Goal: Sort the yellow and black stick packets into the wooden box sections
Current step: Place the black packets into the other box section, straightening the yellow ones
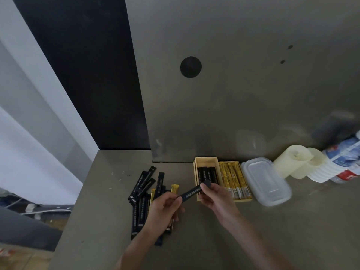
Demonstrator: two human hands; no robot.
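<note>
A black stick packet point(191, 192) hangs between both hands just left of the wooden box point(196, 180). My left hand point(163, 209) pinches its lower left end and my right hand point(216, 195) pinches its upper right end over the box's front edge. The box's left section holds black packets point(206, 175) and its right section holds yellow packets point(232, 177). A loose pile of black packets point(145, 189) with a few yellow packets point(174, 188) lies on the counter to the left, partly hidden under my left hand.
A clear plastic lidded container point(266, 181) lies right of the box. Behind it are cream cylinders point(292, 162), a stack of white cups point(319, 172) and a plastic bottle point(344, 158). A wall rises behind the box. The counter's left edge point(78, 191) drops to the floor.
</note>
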